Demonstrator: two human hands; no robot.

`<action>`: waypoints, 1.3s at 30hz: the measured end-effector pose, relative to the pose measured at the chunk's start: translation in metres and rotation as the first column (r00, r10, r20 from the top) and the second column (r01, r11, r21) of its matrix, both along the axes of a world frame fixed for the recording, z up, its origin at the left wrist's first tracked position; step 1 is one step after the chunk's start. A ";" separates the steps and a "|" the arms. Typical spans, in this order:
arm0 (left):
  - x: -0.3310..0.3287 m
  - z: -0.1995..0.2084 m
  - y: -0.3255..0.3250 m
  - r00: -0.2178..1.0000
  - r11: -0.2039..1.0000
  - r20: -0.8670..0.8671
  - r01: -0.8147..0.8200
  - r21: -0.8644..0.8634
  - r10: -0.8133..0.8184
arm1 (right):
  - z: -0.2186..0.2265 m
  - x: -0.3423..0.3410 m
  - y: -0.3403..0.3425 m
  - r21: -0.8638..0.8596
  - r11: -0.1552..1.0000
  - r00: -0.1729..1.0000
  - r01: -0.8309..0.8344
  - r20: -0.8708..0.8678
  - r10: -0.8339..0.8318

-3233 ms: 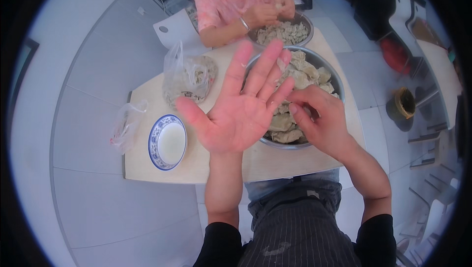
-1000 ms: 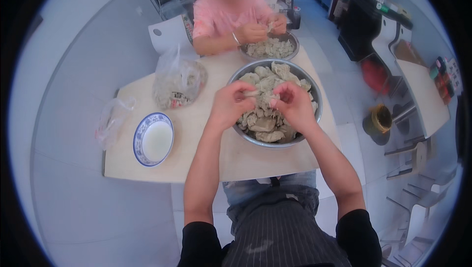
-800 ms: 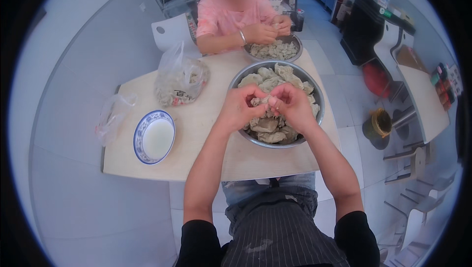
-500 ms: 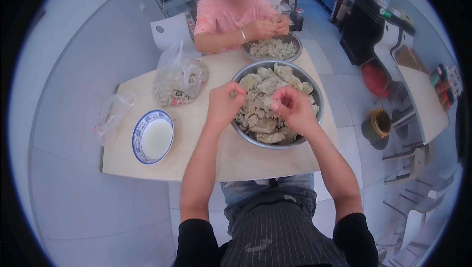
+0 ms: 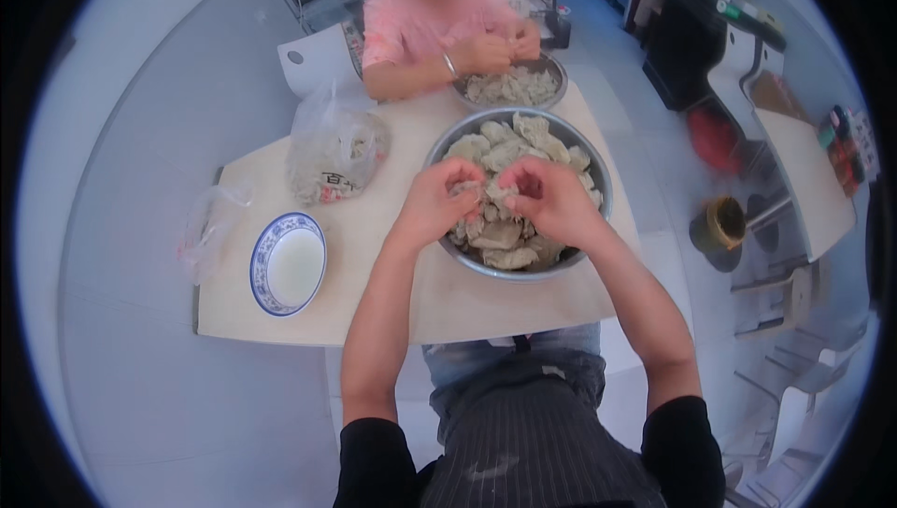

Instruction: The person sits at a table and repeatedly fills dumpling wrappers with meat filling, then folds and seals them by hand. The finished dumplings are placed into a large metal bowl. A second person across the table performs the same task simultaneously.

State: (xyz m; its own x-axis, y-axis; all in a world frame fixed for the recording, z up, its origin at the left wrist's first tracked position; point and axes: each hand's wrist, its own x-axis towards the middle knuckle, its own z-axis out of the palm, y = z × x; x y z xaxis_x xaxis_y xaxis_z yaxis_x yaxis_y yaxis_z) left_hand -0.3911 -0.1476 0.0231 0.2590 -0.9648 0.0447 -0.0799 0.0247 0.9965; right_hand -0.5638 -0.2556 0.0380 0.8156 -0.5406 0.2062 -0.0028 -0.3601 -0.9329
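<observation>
A large metal bowl (image 5: 516, 274) in front of me is heaped with pale grey-green, crinkled, soft pieces (image 5: 505, 260); I cannot tell their exact kind. Over the heap, my left hand (image 5: 437, 198) and my right hand (image 5: 553, 200) are close together. Their fingers are closed in pinches on a ragged pale piece (image 5: 497, 195) between them. The fingers partly hide that piece. Across the table, another person works with both hands (image 5: 500, 52) over a smaller metal bowl (image 5: 564, 87) of similar, finer pieces.
On the pale table (image 5: 374, 316) stands a blue-and-white bowl (image 5: 288, 270) with whitish liquid. Behind it is a filled clear plastic bag (image 5: 336, 162), and a crumpled plastic bag (image 5: 213, 228) lies at the left edge. A bin (image 5: 719, 226) and chairs (image 5: 794, 405) are at the right.
My hands have come together over the bowl, the left moving right and the right slightly left. Both now pinch the pale piece between them.
</observation>
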 end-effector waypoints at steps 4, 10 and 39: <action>-0.011 0.008 -0.002 0.992 0.995 -0.092 0.079 -0.057 -0.084 | 0.007 0.001 0.006 -0.127 0.990 0.998 0.057 -0.010 -0.058; -0.013 0.004 -0.003 0.977 0.999 0.212 -0.022 -0.032 0.028 | 0.012 0.000 0.005 -0.205 0.979 0.997 0.005 -0.074 -0.021; -0.021 0.033 -0.003 0.783 0.930 0.522 -0.193 -0.314 0.339 | 0.008 0.016 -0.007 -0.530 0.805 0.957 0.267 0.243 -0.158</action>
State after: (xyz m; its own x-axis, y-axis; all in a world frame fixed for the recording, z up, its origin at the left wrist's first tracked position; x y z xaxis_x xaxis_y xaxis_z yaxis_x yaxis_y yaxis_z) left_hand -0.4119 -0.1504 0.0562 0.3622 -0.8027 0.4737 -0.6565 0.1411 0.7410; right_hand -0.5473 -0.2627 0.0456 0.6130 -0.4462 0.6521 0.0053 -0.8230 -0.5681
